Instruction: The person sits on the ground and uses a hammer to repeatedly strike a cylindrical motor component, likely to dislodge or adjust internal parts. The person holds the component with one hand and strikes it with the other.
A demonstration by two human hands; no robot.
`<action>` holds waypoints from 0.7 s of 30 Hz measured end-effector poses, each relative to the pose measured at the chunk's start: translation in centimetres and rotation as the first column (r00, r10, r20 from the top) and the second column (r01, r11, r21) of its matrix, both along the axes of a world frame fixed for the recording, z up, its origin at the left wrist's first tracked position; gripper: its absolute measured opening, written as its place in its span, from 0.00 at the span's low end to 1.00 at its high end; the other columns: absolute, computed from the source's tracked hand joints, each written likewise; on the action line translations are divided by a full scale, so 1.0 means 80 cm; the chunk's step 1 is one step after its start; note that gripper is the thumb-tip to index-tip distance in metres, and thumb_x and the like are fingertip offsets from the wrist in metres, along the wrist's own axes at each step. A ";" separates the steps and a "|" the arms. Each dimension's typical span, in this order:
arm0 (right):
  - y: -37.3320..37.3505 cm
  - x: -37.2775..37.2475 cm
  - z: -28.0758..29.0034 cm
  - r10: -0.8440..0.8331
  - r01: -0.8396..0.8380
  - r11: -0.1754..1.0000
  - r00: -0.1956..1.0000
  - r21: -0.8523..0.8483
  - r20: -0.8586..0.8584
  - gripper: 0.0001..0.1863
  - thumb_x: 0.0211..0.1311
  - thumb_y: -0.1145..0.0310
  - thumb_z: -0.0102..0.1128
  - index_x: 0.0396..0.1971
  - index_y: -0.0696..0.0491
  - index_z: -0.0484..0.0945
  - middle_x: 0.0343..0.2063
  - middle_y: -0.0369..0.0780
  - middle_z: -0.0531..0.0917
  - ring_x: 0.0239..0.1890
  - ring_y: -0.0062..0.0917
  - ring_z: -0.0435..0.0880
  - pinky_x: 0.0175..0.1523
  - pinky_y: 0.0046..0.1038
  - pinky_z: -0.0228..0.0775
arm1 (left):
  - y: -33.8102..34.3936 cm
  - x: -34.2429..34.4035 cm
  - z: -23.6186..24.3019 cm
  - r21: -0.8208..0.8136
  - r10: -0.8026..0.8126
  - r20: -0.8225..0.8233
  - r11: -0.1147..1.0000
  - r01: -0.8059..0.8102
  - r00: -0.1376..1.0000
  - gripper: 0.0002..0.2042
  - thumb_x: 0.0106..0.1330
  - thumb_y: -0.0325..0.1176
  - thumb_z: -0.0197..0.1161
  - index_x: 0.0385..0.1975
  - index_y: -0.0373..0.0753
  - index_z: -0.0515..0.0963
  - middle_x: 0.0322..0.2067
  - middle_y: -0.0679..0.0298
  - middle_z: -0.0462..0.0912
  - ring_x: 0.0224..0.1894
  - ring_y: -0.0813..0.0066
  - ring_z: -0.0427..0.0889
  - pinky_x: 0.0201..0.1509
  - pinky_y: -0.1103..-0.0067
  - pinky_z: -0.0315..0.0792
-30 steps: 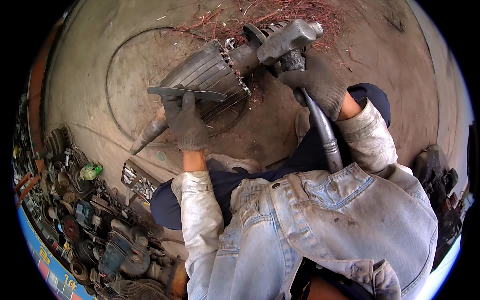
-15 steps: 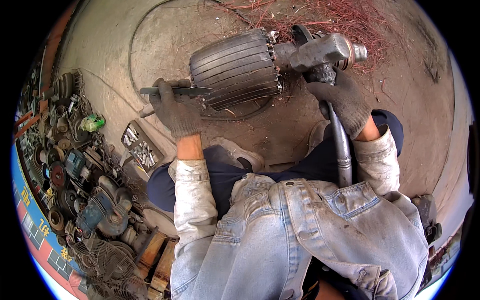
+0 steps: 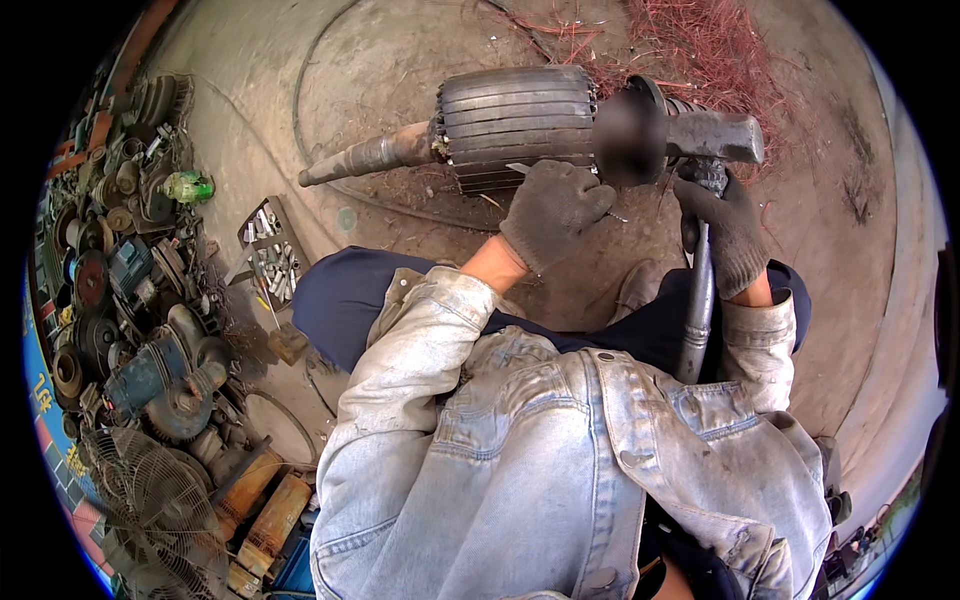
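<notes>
A motor rotor with dark lengthwise bars lies on the ground before me, its shaft reaching left. My gloved left hand is closed at the rotor's near side, below its right end. Thin ends of a flat metal blade stick out on both sides of that fist; the rest is hidden. My gloved right hand grips a hammer just below its head, the metal handle pointing down toward my lap. The hammer head overlaps the rotor's right end in view, beside a blurred dark round part.
Red wire scraps are heaped beyond the rotor's right end. A tray of metal pieces sits left of my knee. Farther left are piled motor parts, a green plastic bottle and a wire fan guard. A cable curves across the ground.
My left hand has moved right with the blade, from the rotor's left end to near its right end. The right hand and hammer have shifted slightly right and down. The view has shifted too.
</notes>
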State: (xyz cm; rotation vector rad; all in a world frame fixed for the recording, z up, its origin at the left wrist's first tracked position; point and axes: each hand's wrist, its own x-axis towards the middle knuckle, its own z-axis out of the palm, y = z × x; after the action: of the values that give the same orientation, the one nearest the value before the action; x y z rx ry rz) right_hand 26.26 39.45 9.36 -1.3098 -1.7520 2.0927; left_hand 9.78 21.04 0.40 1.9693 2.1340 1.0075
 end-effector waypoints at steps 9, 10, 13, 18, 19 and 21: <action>-0.090 0.036 -0.003 -0.078 0.095 0.987 0.989 0.133 -0.129 0.19 0.66 0.69 0.66 0.53 0.59 0.77 0.22 0.35 0.78 0.17 0.20 0.74 0.24 0.24 0.65 | -0.061 -0.043 -0.026 0.057 0.145 -0.053 0.988 -0.142 0.988 0.15 0.52 0.26 0.66 0.42 0.45 0.83 0.35 0.59 0.83 0.39 0.53 0.83 0.43 0.60 0.74; -0.101 0.040 -0.005 -0.085 0.110 0.984 0.982 0.143 -0.170 0.19 0.66 0.69 0.65 0.54 0.59 0.77 0.23 0.36 0.78 0.18 0.20 0.75 0.24 0.24 0.65 | -0.070 -0.045 -0.030 0.093 0.154 -0.047 0.984 -0.149 0.987 0.16 0.52 0.26 0.66 0.43 0.45 0.82 0.35 0.59 0.83 0.39 0.52 0.83 0.43 0.59 0.74; -0.122 0.045 0.003 -0.031 0.049 0.995 0.978 0.084 -0.206 0.19 0.65 0.71 0.63 0.55 0.60 0.76 0.23 0.36 0.78 0.19 0.21 0.75 0.26 0.24 0.66 | -0.085 -0.045 -0.019 0.231 0.155 -0.035 0.962 -0.143 0.987 0.12 0.53 0.27 0.64 0.39 0.43 0.83 0.34 0.56 0.84 0.36 0.50 0.84 0.38 0.59 0.76; -0.143 0.004 -0.024 0.024 -0.002 0.995 0.978 0.105 -0.209 0.15 0.64 0.73 0.66 0.49 0.59 0.78 0.21 0.35 0.78 0.17 0.20 0.75 0.23 0.23 0.66 | -0.086 -0.050 -0.030 0.183 0.150 -0.014 0.972 -0.145 0.989 0.13 0.54 0.27 0.64 0.41 0.44 0.83 0.35 0.57 0.84 0.37 0.50 0.84 0.41 0.59 0.76; -0.149 -0.003 -0.033 -0.002 0.027 0.994 0.975 0.108 -0.220 0.12 0.64 0.74 0.68 0.46 0.58 0.79 0.20 0.35 0.78 0.17 0.20 0.75 0.22 0.23 0.65 | -0.088 -0.051 -0.026 0.127 0.166 -0.011 0.978 -0.163 0.986 0.15 0.53 0.26 0.65 0.43 0.45 0.82 0.35 0.58 0.84 0.38 0.51 0.83 0.43 0.60 0.75; -0.155 -0.019 -0.029 0.046 -0.014 0.990 0.971 0.137 -0.233 0.10 0.64 0.74 0.67 0.44 0.58 0.80 0.20 0.35 0.78 0.16 0.19 0.74 0.21 0.24 0.63 | -0.093 -0.056 -0.018 0.091 0.189 -0.014 0.978 -0.187 0.982 0.17 0.53 0.26 0.66 0.45 0.45 0.82 0.35 0.59 0.83 0.40 0.52 0.83 0.45 0.61 0.75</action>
State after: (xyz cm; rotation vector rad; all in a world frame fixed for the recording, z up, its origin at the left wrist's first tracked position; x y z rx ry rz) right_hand 24.72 27.09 7.02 -0.9612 -1.7829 2.0089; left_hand 5.34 13.59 -1.05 1.8503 2.3647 1.1322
